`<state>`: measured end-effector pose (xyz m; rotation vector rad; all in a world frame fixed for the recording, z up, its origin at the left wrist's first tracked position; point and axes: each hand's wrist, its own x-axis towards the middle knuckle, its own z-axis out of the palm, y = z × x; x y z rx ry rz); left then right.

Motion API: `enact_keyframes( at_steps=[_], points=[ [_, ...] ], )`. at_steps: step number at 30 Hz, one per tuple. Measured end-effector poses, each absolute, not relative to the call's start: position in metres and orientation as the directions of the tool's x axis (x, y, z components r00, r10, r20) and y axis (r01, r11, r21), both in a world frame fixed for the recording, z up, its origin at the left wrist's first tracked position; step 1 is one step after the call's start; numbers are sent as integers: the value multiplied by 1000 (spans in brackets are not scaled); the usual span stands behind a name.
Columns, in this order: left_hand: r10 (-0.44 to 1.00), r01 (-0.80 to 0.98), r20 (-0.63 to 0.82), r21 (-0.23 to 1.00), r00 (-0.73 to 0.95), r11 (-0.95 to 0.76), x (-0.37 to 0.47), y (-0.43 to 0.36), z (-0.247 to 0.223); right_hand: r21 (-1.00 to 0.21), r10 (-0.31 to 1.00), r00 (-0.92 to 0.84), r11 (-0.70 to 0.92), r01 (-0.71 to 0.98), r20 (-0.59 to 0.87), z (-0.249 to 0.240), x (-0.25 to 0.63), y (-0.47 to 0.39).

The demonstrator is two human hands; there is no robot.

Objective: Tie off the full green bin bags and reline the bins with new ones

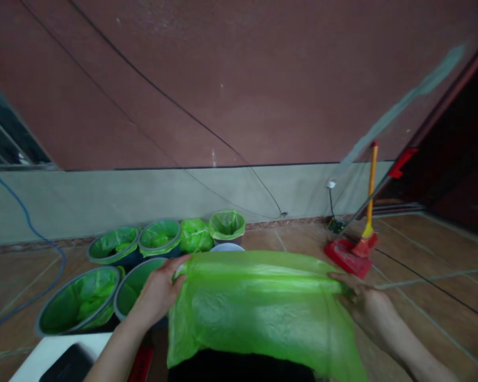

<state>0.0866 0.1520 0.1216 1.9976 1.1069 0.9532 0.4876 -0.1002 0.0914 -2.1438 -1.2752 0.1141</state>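
Note:
A green plastic bag (258, 310) is stretched wide in front of me, its upper part folded over into a band. My left hand (163, 284) is closed on its upper left corner. At the right end of the band, my right hand (360, 297) grips the bag with its fingers bunched. Left of the bag stand several trash bins with green liners, among them a front left bin (43, 313) and a bin (121, 297) partly hidden behind my left forearm. Behind the bag, the rim of a whitish bin (228, 247) shows.
Along the wall are more lined bins (159, 236) and a bunched green bag (196, 235). A red dustpan (346, 258) and a broom (369, 212) stand at right. A phone (67, 365) lies on a white surface (35, 366) at lower left. A blue hose (32, 225) crosses the left floor.

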Motion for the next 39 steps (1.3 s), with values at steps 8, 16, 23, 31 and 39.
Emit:
enact_keyframes(
  at_steps=[8, 16, 23, 31, 39],
  points=[
    [774, 515, 507, 580, 378, -631, 87, 159, 115, -535, 761, 505, -250, 807, 406, 99, 492, -96],
    [949, -75, 253, 967, 187, -243, 103, 155, 119, -991, 618, 777, 30, 128, 119, 104, 469, -76],
    [875, 591, 480, 689, 62, -420, 110, 157, 115, -958, 532, 810, 6, 288, 247, 104, 457, -37],
    [911, 634, 314, 655, 267, -411, 92, 203, 94, -977, 934, 330, -183, 110, -138, 101, 446, -29],
    [921, 724, 328, 582, 208, -371, 89, 261, 110, -911, 967, -84, -197, 361, -242, 75, 456, 62]
  ],
)
